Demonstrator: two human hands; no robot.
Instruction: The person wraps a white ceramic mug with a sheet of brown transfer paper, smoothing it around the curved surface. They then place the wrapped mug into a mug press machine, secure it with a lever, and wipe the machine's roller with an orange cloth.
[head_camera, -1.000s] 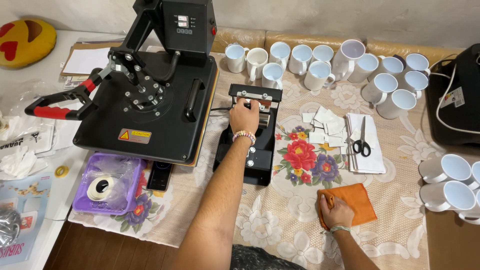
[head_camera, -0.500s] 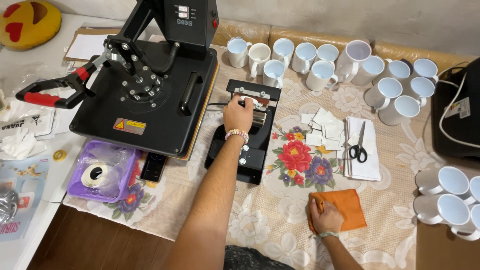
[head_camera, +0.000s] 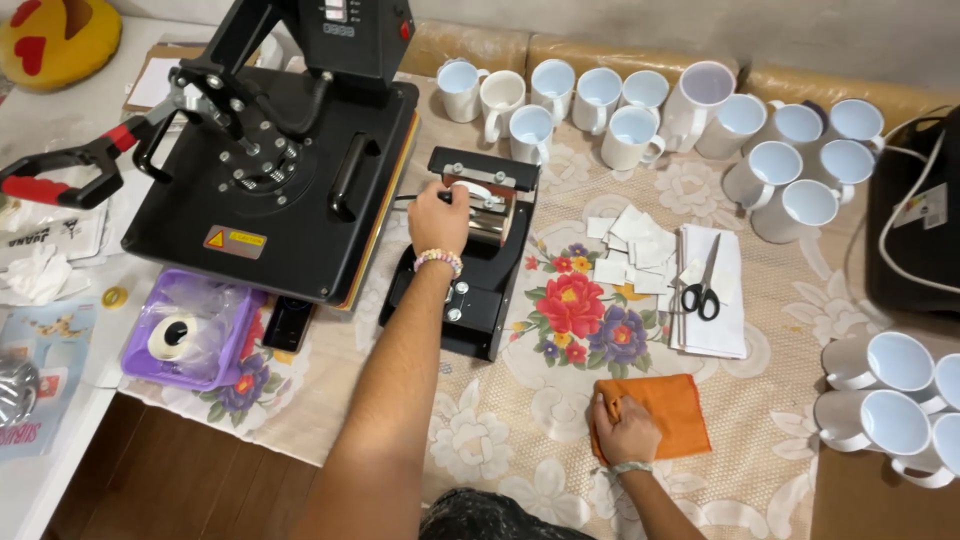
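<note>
Big flat heat press (head_camera: 270, 190) sitting far left. Left hand (head_camera: 438, 215) reaching onto the mug press (head_camera: 470, 250), fingers wrapping its lever beside the clamped mug (head_camera: 490, 212). Right hand (head_camera: 625, 432) pinching the orange cloth (head_camera: 660, 412) on the floral tablecloth (head_camera: 520, 420). Probably hot, so risking a burn gripping barehanded, or knocking the white mugs (head_camera: 620, 110) behind.

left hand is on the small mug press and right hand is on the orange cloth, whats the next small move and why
Probably bring the orange cloth up to the mug press. The left hand already grips the press beside the mug clamped in it, while the right hand pinches the cloth's edge on the tablecloth, apart from the press. The cloth would likely shield the fingers.
</note>
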